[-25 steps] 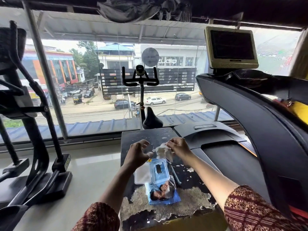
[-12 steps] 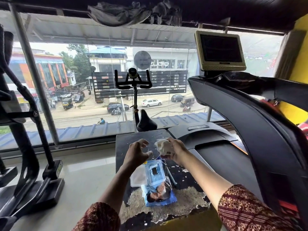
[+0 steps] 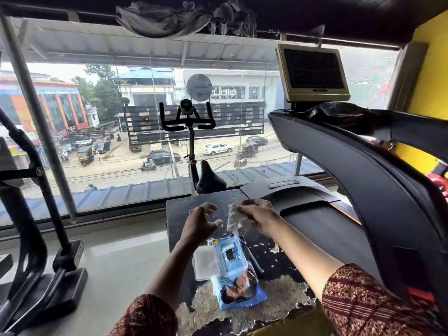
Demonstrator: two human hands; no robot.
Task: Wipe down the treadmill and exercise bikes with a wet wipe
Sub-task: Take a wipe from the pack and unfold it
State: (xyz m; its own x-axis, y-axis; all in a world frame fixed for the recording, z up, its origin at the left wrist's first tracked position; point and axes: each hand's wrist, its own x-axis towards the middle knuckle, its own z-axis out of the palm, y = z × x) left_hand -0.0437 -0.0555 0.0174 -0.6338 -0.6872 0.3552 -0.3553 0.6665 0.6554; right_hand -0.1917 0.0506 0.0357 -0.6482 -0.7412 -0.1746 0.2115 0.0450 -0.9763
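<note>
Wet wipe (image 3: 235,218) found at centre frame, pinched at its upper edge by my right hand (image 3: 258,215). It hangs bunched, long axis up-and-down, lower tip pointing at the open wipes pack (image 3: 232,270) on the worktop (image 3: 278,263). My left hand (image 3: 201,223) sits just left of the wipe, fingers spread and loosely curled, gripping nothing. The treadmill (image 3: 351,170) lies to the right, nearer my right hand, its rail running from lower right toward the window. The exercise bike (image 3: 210,181) stands straight ahead, beyond the worktop. Judgement: a rightward reach comes first.

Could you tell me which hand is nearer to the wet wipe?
Right. The right hand pinches the wet wipe; the left hand is just beside it, to its left, not touching.
</note>
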